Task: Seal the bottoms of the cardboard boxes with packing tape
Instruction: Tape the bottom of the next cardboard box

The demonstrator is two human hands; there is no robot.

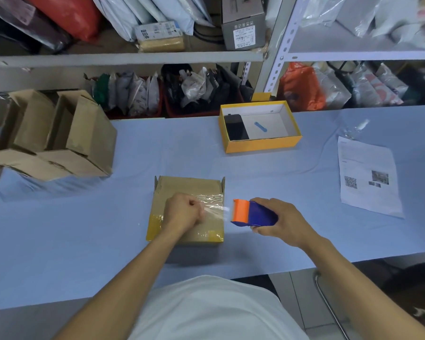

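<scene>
Right hand point(277, 220) is gripping the tape dispenser point(252, 214) just right of the box point(189, 187); left hand point(183, 212) is curled, pinching the tape point(214, 211) down on the box bottom. Strip is running left-right between the hands. Box is sitting mid-desk point(304, 173); more boxes point(52, 136) are waiting far left.

Both hands point(183, 212) point(284, 223) fisted, forearms converging

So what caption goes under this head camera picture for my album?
Left hand pinches clear tape over a cardboard box while the right hand grips the tape dispenser.
</scene>
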